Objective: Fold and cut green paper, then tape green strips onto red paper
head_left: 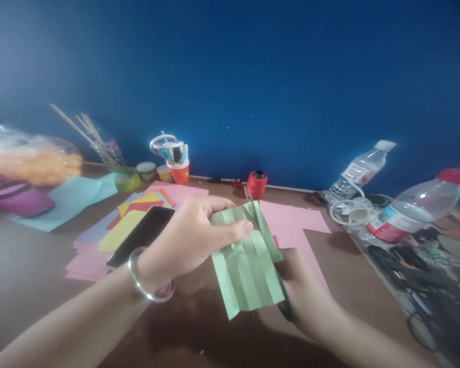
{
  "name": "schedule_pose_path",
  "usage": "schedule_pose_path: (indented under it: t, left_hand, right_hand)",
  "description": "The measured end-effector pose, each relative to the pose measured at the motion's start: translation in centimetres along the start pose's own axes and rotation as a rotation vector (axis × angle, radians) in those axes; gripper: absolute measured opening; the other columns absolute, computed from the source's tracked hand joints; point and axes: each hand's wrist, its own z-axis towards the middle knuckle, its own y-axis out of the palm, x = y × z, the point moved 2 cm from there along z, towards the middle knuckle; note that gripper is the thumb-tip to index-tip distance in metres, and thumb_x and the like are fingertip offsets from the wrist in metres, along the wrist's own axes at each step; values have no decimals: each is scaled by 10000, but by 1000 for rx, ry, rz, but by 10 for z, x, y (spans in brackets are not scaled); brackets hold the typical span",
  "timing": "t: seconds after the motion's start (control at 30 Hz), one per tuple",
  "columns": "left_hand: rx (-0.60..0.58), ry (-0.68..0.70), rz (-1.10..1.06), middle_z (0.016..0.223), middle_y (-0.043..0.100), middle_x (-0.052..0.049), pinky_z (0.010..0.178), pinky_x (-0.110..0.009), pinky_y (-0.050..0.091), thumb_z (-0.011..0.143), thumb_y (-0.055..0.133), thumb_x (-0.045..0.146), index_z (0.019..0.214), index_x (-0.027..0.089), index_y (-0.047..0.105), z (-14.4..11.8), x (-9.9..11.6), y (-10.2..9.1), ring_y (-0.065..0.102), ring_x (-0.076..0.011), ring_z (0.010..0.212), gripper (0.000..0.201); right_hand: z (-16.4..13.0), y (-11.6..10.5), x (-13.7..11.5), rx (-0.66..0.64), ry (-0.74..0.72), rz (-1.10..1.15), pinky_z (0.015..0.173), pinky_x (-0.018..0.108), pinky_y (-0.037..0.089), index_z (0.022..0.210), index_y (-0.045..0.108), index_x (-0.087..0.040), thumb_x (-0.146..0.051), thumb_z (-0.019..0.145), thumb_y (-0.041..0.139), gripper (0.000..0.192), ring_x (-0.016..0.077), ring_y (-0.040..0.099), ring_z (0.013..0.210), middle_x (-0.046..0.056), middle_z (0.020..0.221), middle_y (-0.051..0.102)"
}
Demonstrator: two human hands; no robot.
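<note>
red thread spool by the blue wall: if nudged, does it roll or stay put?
The red thread spool seems to stand on end on the brown table, so it would probably slide rather than roll. It looks small and light, so a knock might tip it, and then it could roll.

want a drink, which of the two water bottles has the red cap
The nearer water bottle at the far right edge, with the red label. The other bottle, farther back by the blue wall, has a white cap.

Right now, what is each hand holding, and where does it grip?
The left hand pinches the pleated green paper by its upper left edge. The right hand grips scissors by the handles, mostly hidden behind the paper.
</note>
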Motion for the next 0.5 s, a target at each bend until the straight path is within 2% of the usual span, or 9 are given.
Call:
schedule_pose_path:
  t: [0.17,0.4,0.5]
  left_hand:
    - [11,-11,-3,462,455,56,382,-170,252,733,561,409,542,161,520,-1,1,0,370,-44,420,316]
    - [29,8,11,438,397,63,371,-180,208,723,570,403,495,156,421,1,0,0,327,-40,405,368]
    - [27,7,4,432,398,64,368,-181,207,723,570,403,493,157,426,1,1,0,325,-39,398,366]
  right_hand:
    - [0,2,-12,-29,16,30,530,217,403,735,654,-159,-102,754,486,178,126,533,572,-8,633,616]
    - [1,1,-14,-5,49,-16,521,227,423,688,645,-166,-125,725,494,161,148,569,573,10,618,639]
    - [1,2,-17,-15,60,-22,511,221,418,640,635,-163,-111,712,493,167,140,565,552,5,585,629]
